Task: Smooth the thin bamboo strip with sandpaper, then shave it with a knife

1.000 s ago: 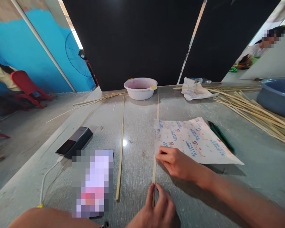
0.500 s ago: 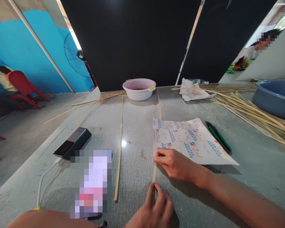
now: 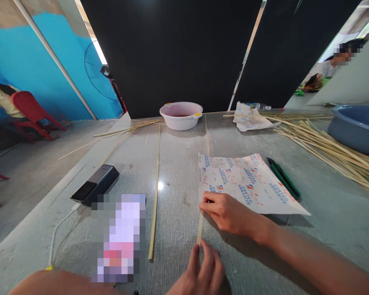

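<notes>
A thin bamboo strip runs lengthwise on the table between my hands. My right hand reaches in from the right and pinches it at the left edge of a sandpaper sheet. That sheet lies back side up, printed "coated abrasive"; whether its edge is also in my fingers I cannot tell. Nearer to me, my left hand closes thumb and fingers on the strip's lower part, hiding its near end. Beyond the sheet, the strip's far part shows again. Left of my hands lies a second bamboo strip.
A phone and a dark cabled device lie left. At the back stand a white basin with reddish contents and crumpled paper. To the right are a green cutter, many bamboo strips and a blue-grey basin.
My left hand has slid slightly toward me along the strip, baring a bit more of it. My right hand keeps its place at the sheet's edge.
</notes>
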`<state>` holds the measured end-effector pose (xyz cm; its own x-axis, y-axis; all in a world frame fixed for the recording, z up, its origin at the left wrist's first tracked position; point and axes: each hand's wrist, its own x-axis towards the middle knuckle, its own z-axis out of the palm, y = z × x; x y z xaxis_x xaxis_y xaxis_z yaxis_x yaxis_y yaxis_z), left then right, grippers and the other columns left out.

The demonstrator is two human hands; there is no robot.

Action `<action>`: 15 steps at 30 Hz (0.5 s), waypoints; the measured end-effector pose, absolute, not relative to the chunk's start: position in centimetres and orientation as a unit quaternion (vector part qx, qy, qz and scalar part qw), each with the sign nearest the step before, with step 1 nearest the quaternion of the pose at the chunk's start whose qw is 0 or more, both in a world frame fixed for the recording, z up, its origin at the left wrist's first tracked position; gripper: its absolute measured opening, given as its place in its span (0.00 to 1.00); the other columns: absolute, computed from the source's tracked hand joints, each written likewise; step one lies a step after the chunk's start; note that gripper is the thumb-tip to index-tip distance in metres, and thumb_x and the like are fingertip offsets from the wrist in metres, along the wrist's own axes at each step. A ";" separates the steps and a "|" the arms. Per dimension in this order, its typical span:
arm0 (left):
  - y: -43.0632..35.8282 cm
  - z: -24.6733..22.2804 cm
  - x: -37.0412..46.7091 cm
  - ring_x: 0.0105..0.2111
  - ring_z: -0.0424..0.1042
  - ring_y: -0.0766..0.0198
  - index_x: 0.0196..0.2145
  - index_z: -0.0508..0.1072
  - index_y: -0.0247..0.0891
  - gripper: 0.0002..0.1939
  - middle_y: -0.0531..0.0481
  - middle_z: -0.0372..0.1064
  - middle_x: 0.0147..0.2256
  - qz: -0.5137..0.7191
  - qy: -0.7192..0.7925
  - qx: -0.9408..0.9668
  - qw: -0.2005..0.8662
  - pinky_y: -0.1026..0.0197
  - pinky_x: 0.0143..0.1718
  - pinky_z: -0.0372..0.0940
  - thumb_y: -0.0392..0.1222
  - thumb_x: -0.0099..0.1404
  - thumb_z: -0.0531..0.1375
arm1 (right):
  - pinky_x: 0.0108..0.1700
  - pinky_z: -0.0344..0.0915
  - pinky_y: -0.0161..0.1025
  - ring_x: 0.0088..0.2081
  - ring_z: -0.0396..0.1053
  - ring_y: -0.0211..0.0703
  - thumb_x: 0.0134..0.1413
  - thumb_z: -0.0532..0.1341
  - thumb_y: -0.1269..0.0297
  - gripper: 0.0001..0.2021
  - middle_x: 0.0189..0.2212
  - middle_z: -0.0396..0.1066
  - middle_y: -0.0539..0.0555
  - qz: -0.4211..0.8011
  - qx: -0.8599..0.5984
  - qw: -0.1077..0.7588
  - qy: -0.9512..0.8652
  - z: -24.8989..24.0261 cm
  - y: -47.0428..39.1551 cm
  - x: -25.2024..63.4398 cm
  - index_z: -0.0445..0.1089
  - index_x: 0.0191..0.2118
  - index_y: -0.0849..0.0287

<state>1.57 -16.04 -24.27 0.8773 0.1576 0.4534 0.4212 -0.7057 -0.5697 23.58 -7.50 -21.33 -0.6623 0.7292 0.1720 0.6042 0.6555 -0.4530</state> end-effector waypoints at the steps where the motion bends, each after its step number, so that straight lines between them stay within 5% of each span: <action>1: -16.2 -24.2 1.5 0.46 0.77 0.56 0.43 0.82 0.36 0.19 0.46 0.76 0.44 -0.184 -0.158 -0.901 0.359 0.49 0.49 0.61 0.38 0.78 0.50 | 0.38 0.59 0.39 0.34 0.64 0.41 0.66 0.57 0.82 0.12 0.39 0.70 0.55 0.181 -0.371 0.173 -0.894 -21.4 -7.5 23.6 0.73 0.36 0.61; 15: -16.0 -25.8 2.2 0.44 0.77 0.53 0.41 0.81 0.31 0.22 0.44 0.76 0.41 -0.209 -0.153 -0.911 0.322 0.48 0.48 0.62 0.45 0.82 0.50 | 0.38 0.60 0.39 0.34 0.64 0.42 0.68 0.56 0.81 0.12 0.38 0.70 0.55 0.185 -0.369 0.174 -0.894 -21.4 -7.5 23.6 0.72 0.37 0.60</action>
<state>2.15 -15.96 -25.85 0.8655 0.1435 0.4799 0.4133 -0.7460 -0.5222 23.57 -7.49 -21.44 -0.6666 0.7246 0.1753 0.5956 0.6590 -0.4593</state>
